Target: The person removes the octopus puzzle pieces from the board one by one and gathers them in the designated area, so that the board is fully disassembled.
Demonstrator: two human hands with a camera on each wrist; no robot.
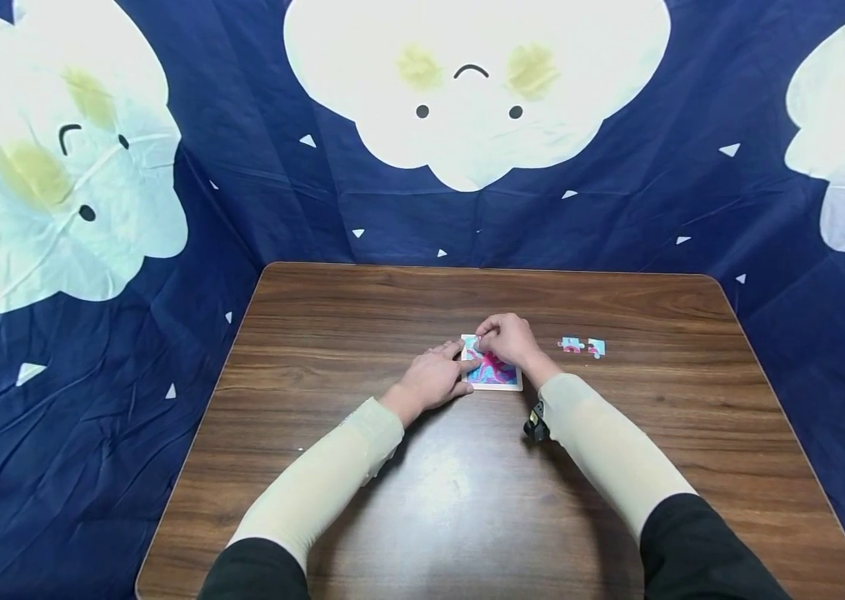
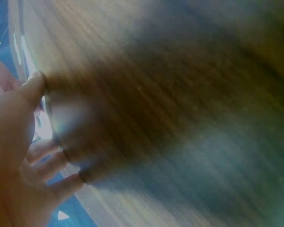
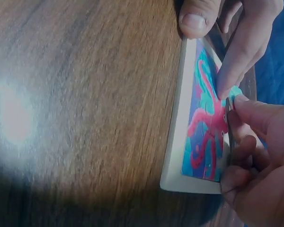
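Left hand on wooden table

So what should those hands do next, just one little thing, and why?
I'd probably tip the thin piece flat onto the puzzle: the right hand seems to pinch it edge-on there, while the left hand lies against the white frame and could steady it. The two loose pieces can likely wait.
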